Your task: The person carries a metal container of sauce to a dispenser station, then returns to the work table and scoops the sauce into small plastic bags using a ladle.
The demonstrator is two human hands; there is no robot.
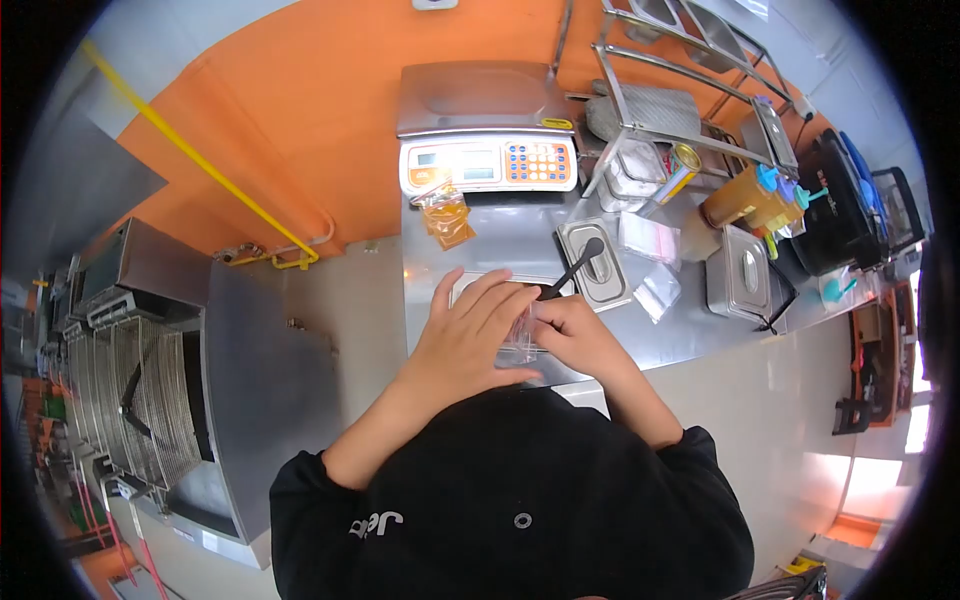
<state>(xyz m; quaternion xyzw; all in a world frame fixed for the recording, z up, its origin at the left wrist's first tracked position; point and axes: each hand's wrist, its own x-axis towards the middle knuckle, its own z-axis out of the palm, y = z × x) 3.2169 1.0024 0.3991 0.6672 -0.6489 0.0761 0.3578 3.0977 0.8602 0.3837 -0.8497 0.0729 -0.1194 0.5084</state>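
My left hand (462, 328) reaches over a steel container (462, 290), its fingers spread and its thumb apart from them. A small clear plastic bag (520, 345) shows between that thumb and fingers. My right hand (582, 337) is closed, with its curled fingers at the bag's right side; the fingertips are partly hidden. A black long-handled utensil (572, 272) slants from near my right hand across a lidded steel container (598, 275). Its lower end disappears behind my hands. Most of what the near container holds is hidden by my hands.
A white scale (488, 165) stands behind, with a bag of orange-brown sauce (447, 217) at its front edge. To the right are clear bags (657, 292), a steel box (738, 272), sauce bottles (735, 197) and a metal rack (612, 95). Fryer baskets (135, 400) are at far left.
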